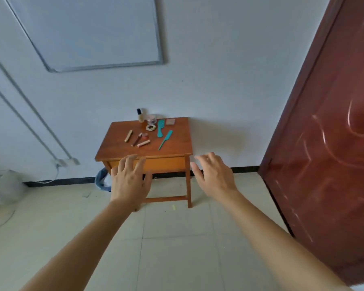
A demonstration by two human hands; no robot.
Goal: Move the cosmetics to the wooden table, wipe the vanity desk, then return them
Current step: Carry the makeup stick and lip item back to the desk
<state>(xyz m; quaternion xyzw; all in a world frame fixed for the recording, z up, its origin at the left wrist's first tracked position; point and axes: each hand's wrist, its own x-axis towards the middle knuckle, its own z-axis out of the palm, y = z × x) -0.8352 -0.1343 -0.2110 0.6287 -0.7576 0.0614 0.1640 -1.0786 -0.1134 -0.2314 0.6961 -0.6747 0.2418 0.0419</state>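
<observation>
Head view: the cosmetics lie on the wooden table (114, 149) by the white wall (219, 91). The teal tail comb (165, 140) and the gold tube (128, 136) both point toward 1 o'clock. The left hand (129, 181) and right hand (213, 177) are spread and hold nothing. A red door (324, 143) stands at 3 o'clock.

Both bare arms are stretched forward. The left forearm (82, 244) enters at about 7 o'clock and runs up toward 1 o'clock to the left hand (130, 181), which shows its back, fingers spread and relaxed with tips toward 12 o'clock, holding nothing. The right forearm (271, 232) enters at about 5 o'clock and runs toward 11 o'clock. The right hand (215, 177) also shows its back, fingers loosely apart and slightly bent, holding nothing. The hands are apart, level with each other.
</observation>
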